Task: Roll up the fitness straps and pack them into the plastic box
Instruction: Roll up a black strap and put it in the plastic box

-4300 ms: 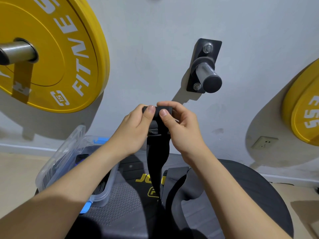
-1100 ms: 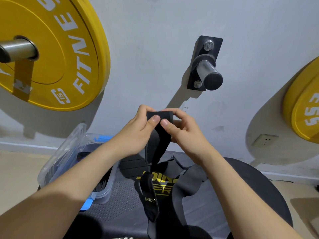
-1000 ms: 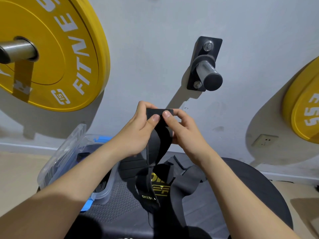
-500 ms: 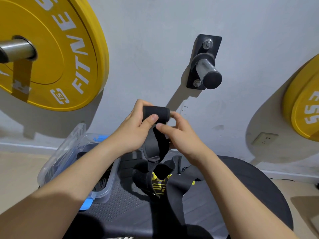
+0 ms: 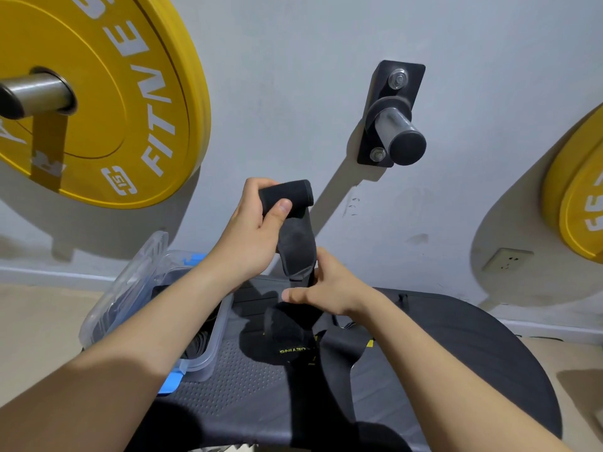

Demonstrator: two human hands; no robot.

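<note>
A black fitness strap [image 5: 297, 246] hangs in front of me, its top wound into a short roll. My left hand [image 5: 253, 230] grips that roll with thumb and fingers curled round it. Lower down, my right hand [image 5: 326, 285] holds the hanging strap, its fingers wrapped round the band. The strap's loose end with yellow lettering lies on a dark bench pad [image 5: 456, 353]. A clear plastic box [image 5: 208, 357] with blue clips stands at the left under my left forearm, with dark straps inside.
A yellow weight plate [image 5: 124, 93] hangs on a steel peg at upper left, another yellow plate [image 5: 577, 197] at the right edge. A bare black wall peg [image 5: 396, 125] sticks out above my hands. A wall socket [image 5: 507, 259] sits low right.
My right hand has left the roll and slid down the hanging strap. My left hand now holds the roll alone. The roll has grown thicker and the strap's loose end has risen.
</note>
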